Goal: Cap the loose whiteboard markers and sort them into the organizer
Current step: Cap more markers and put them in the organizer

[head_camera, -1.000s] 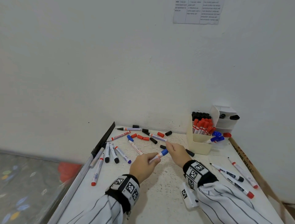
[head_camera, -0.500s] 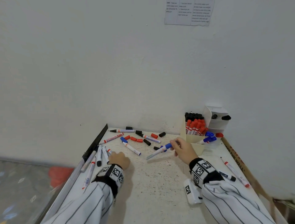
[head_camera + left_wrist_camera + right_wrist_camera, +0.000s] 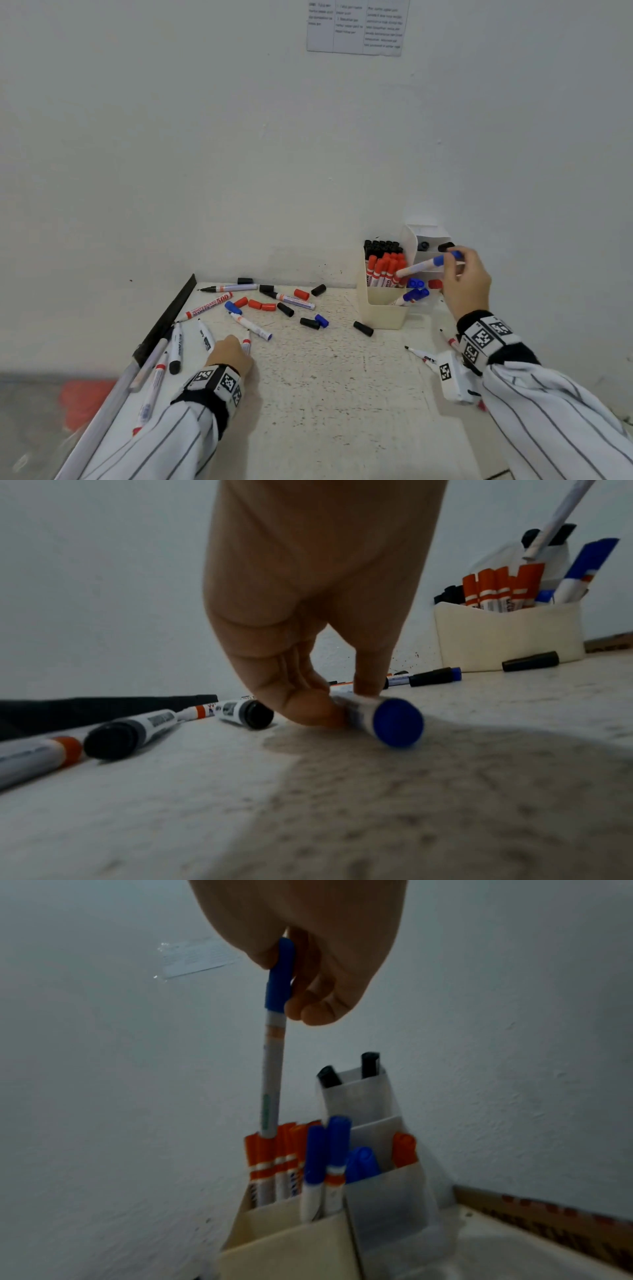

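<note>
My right hand (image 3: 455, 260) pinches a capped blue marker (image 3: 424, 265) by its cap, its body slanting down over the cream organizer (image 3: 383, 311). In the right wrist view the hand (image 3: 291, 988) holds this marker (image 3: 272, 1069) above the red markers in the organizer (image 3: 284, 1259). My left hand (image 3: 236, 346) is down on the table at the left. Its thumb and finger (image 3: 337, 710) pinch a loose marker with a blue end (image 3: 394, 723) that lies flat. Several uncapped markers and loose red, black and blue caps (image 3: 321, 320) lie scattered on the table.
A clear tiered holder (image 3: 428, 236) stands behind the cream box, with black, blue and red markers in it. A dark strip (image 3: 168, 315) runs along the table's left edge. More markers (image 3: 419, 354) lie by my right wrist. The wall is close behind.
My right hand carried the blue marker from the table's middle up and right to above the organizer. My left hand let go of it, moved left and took hold of another marker.
</note>
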`<state>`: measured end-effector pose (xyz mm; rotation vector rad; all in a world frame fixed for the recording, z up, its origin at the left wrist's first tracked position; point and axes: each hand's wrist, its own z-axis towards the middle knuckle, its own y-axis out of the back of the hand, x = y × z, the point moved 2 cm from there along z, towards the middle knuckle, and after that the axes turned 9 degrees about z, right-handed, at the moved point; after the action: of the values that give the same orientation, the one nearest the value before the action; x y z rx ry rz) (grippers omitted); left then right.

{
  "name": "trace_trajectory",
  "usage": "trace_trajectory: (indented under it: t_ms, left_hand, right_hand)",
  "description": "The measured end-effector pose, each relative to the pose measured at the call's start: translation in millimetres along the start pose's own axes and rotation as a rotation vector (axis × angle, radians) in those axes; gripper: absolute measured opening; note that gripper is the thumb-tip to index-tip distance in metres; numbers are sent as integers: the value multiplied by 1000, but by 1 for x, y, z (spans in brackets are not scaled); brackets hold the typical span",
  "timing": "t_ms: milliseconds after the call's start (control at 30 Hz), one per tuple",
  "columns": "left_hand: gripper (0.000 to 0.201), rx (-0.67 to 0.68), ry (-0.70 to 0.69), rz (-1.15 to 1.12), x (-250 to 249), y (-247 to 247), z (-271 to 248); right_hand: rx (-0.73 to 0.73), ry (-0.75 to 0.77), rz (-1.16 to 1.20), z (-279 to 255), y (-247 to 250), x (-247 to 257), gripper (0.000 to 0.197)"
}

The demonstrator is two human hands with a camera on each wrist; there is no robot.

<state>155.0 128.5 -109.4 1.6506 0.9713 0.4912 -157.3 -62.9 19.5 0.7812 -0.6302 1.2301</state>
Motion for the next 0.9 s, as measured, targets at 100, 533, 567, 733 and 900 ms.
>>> trace_trajectory:
  t_ms: [100,533,567,733,900]
  left_hand:
    - [31,7,27,-96,-2,0,1]
    - [36,-1,-120,-497,-17,-3,1]
    - [36,6,-133,-515,-17,-4,1]
    - [34,23,-144,-563,-13,-4,-2]
    - [30,-19,-118,-594,-8,-1,-3]
  right_hand:
    - [11,11,-19,13,13,-12,17]
    - [349,23,-309,-8,-28,-44,17]
    - [339,19,-359,-10,-31,-43,15]
    - [384,-59,-644,-16,-44,-40,8]
    - [360,-67,-722,-20,-47,-32,9]
